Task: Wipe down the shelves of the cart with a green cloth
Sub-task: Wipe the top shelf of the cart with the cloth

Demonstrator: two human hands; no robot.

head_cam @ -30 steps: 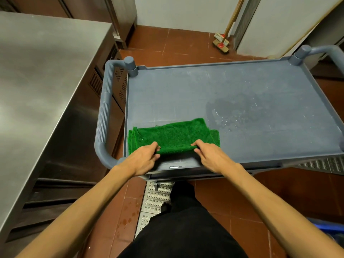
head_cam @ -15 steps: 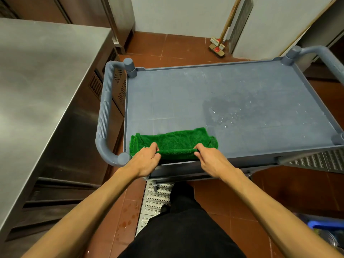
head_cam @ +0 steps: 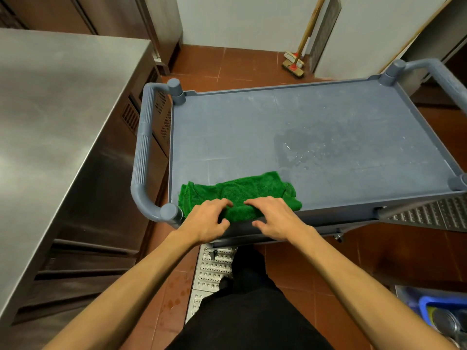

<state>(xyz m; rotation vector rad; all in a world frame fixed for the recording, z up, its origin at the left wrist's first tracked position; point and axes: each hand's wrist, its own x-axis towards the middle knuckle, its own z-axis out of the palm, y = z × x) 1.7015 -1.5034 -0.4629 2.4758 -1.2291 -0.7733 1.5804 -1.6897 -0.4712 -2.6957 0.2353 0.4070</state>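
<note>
Cloth position: the green cloth [head_cam: 240, 195] is lying bunched on the cart's top shelf [head_cam: 252, 137], against the near rim and towards its left corner; over the last second it is being drawn back from further in on the shelf, and it is now narrower front to back.

Left hand: the left hand [head_cam: 207, 222] is resting palm down on the cloth's near left part, fingers spread and loosely curled, no longer pinching the edge as it was a second ago.

Right hand: the right hand [head_cam: 274, 218] is lying likewise on the near right part, fingers open and flat, thumb hanging over the rim.

Hand spacing: the two hands are now sitting closer together than before, fingertips almost meeting over the middle of the cloth.

Grip relation: the cloth is lying under the fingers and reaching beyond them, not enclosed by either hand.

Meaning for task: by judgement, one pull towards the body is finishing and the hands are resettling for a further pass.

Remaining soil: the wet patch [head_cam: 295, 150], right of centre and just beyond the cloth, is appearing unwiped.

Lower shelves: these are not in view.
</note>
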